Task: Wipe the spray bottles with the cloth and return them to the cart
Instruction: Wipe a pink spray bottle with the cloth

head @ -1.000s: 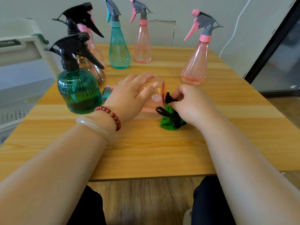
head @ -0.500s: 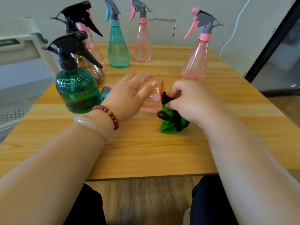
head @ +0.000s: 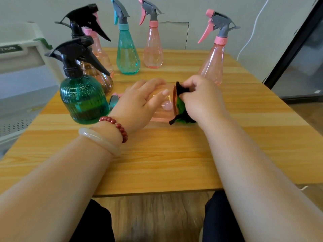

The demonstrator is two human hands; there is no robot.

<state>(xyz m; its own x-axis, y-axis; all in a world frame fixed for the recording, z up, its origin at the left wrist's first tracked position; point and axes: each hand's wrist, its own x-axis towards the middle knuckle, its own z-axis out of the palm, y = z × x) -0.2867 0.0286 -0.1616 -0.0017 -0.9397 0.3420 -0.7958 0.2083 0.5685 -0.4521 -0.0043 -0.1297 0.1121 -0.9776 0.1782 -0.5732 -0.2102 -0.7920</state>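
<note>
A clear pink spray bottle [head: 163, 111] lies on its side in the middle of the wooden table [head: 157, 163], its base pointing right. My left hand [head: 138, 105] grips its body from above. My right hand [head: 201, 100] pinches a green and black cloth [head: 180, 106] and presses it against the bottle's base. The bottle's sprayer head [head: 114, 100] peeks out to the left of my left hand.
Several bottles stand on the table: a dark green round one [head: 83, 98] at the left, a brown one [head: 97, 77] and a pink one [head: 100, 53] behind it, a teal one [head: 127, 55], two pink ones [head: 153, 48] [head: 214, 63]. A white cart [head: 21, 51] stands at the left.
My right hand has lifted the cloth up along the bottle's base, from low on the table to higher against it. My left hand stays on the bottle.
</note>
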